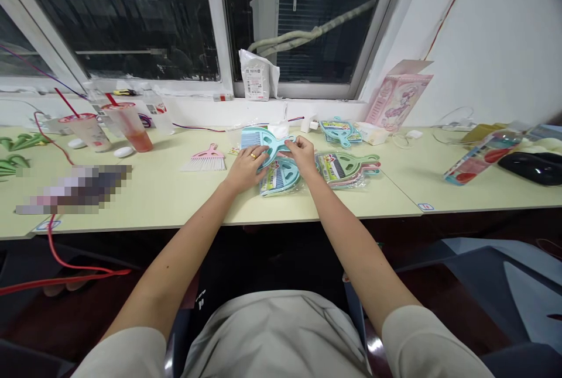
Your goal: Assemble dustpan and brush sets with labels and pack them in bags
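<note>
While hands (274,161) meet, packets (346,168) seemingly adjoin.

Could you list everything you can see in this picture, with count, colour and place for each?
blue dustpan and brush set: one, light blue, mid table, gripped by both hands
bagged sets: a pile, several colours, right of the hands
pink brush: one, loose on the table, left of the hands
drink cups: two, clear with red straws, far left
white packet: one, on the window sill
pink box: one, against the right wall
table: pale green, across the view
left hand: wears a ring, on the set
right hand: pinching the set's handle end
</note>
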The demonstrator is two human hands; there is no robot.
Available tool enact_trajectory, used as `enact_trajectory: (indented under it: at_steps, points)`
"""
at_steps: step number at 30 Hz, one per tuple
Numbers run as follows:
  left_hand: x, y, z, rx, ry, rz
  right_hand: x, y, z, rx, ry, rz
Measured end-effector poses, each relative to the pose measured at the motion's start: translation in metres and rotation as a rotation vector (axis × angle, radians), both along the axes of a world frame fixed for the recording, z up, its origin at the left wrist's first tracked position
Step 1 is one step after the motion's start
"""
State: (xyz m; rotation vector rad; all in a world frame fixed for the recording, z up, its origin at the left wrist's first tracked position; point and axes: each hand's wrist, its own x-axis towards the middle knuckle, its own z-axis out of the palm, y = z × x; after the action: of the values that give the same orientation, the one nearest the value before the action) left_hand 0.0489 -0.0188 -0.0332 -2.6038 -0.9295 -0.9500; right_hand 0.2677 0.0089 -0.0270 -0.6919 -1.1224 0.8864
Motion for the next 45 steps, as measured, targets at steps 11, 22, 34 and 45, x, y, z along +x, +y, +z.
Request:
enact_trajectory:
  at_steps: [11, 22, 34, 45]
  points:
    - [-0.014, 0.044, -0.022, -0.600, -1.149, 0.088, 0.001, 0.001, 0.002, -0.036, 0.029, -0.029]
    - [-0.015, 0.044, -0.021, -0.830, -1.344, -0.197, 0.002, 0.008, -0.003, -0.081, 0.035, -0.037]
    - [-0.013, 0.035, -0.015, -0.746, -1.332, -0.048, 0.005, 0.004, 0.000, -0.174, 0.064, 0.263]
    - [-0.011, 0.033, -0.015, -0.684, -1.253, -0.089, 0.000, -0.005, 0.004, -0.264, 0.065, 0.218]
